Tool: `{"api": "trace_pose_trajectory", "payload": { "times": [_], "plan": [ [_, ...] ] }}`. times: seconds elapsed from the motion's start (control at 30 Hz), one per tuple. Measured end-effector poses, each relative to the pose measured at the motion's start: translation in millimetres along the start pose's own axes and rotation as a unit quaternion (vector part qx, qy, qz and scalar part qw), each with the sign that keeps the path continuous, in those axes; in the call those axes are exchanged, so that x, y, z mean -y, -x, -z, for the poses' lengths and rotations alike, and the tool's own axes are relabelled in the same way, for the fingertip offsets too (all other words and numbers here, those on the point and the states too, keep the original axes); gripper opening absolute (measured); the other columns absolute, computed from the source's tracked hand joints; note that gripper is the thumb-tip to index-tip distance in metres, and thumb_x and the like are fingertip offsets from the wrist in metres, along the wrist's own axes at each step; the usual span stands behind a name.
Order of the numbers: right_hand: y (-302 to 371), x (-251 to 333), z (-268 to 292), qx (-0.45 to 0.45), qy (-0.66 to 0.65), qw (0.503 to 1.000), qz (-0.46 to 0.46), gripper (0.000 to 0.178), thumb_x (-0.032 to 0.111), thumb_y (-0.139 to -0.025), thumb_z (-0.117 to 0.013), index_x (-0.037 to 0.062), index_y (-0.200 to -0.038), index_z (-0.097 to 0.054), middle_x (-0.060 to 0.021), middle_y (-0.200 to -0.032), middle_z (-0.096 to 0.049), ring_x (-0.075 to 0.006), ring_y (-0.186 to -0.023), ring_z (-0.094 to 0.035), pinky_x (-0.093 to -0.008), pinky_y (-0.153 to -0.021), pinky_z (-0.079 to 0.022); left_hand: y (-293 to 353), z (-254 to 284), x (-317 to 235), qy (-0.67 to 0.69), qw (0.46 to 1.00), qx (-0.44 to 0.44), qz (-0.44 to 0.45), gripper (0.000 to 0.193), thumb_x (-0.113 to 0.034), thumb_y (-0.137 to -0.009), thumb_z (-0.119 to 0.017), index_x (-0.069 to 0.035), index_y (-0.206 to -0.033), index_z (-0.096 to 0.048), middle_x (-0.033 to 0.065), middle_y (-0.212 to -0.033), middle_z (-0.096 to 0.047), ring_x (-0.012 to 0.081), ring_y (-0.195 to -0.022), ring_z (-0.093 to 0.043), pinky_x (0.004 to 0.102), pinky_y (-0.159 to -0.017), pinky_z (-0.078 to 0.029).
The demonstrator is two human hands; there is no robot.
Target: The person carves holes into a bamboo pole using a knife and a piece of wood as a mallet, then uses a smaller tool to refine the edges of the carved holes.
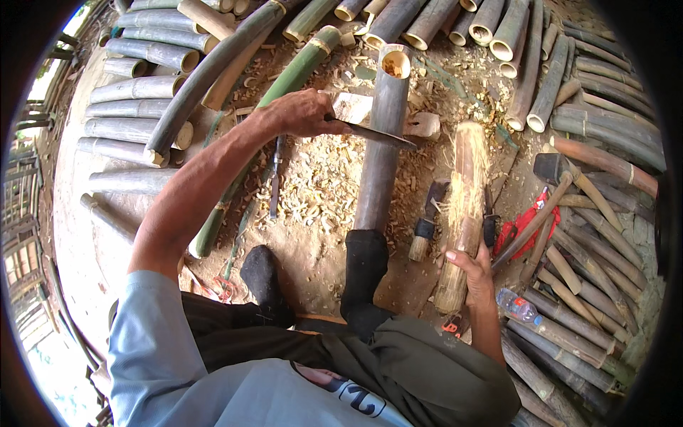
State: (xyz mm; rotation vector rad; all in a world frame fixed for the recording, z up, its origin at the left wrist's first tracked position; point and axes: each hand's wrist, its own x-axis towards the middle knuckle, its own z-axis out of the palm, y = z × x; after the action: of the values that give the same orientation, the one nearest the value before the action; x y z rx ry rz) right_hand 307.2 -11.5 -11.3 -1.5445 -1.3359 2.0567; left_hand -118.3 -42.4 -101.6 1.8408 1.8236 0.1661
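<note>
My left hand [311, 114] is closed round the grip of a knife. Its dark blade [384, 136] lies crosswise over a thick grey bamboo tube [383, 181], below the tube's open far end. My right hand [473, 274] grips a stout wooden club [466, 178] near its lower end. Pale, frayed fibres stick out along the club's upper part, which stands apart from the blade, to its right. A foot in a black sock [366, 256] covers the near end of the tube. Wooden blocks [425, 126] lie either side of the tube near the blade.
Wood chips [320, 178] cover the ground. A green bamboo pole [302, 64] and a long narrow tool [276, 178] lie left. Cut bamboo tubes [135, 92] surround the area. At right are a hammer-like tool [551, 167], red cloth [519, 231] and a plastic bottle [517, 306].
</note>
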Motion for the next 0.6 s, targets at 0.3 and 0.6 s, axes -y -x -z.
{"api": "trace_pose_trajectory", "payload": {
  "times": [0.3, 0.6],
  "plan": [
    [-21.5, 111.9, -21.0, 0.095, 0.217, 0.942, 0.238, 0.085, 0.017, -0.078, -0.074, -0.0019, -0.147, -0.028, -0.0165, -0.116, -0.058, -0.0235, -0.097, -0.063, -0.0362, -0.085, -0.055, 9.0, -19.1, 4.9, -0.070, 0.997, -0.041, 0.019, 0.054, -0.057, -0.091, -0.064, -0.006, -0.076, -0.075, 0.0070, -0.054, -0.062, 0.0189, -0.044, -0.058, 0.0377, -0.045, -0.049],
    [-96.7, 136.1, -56.2, 0.096, 0.550, 0.828, 0.050, 0.079, 0.017, -0.078, -0.076, -0.0069, -0.141, -0.034, -0.0280, -0.133, -0.051, -0.0335, -0.108, -0.063, -0.0371, -0.091, -0.058, 2.2, -9.9, -10.1, -0.062, 0.997, 0.008, 0.051, 0.065, -0.066, -0.088, -0.062, -0.003, -0.074, -0.071, 0.0140, -0.060, -0.064, 0.0291, -0.056, -0.065, 0.0457, -0.057, -0.054]
  ]
}}
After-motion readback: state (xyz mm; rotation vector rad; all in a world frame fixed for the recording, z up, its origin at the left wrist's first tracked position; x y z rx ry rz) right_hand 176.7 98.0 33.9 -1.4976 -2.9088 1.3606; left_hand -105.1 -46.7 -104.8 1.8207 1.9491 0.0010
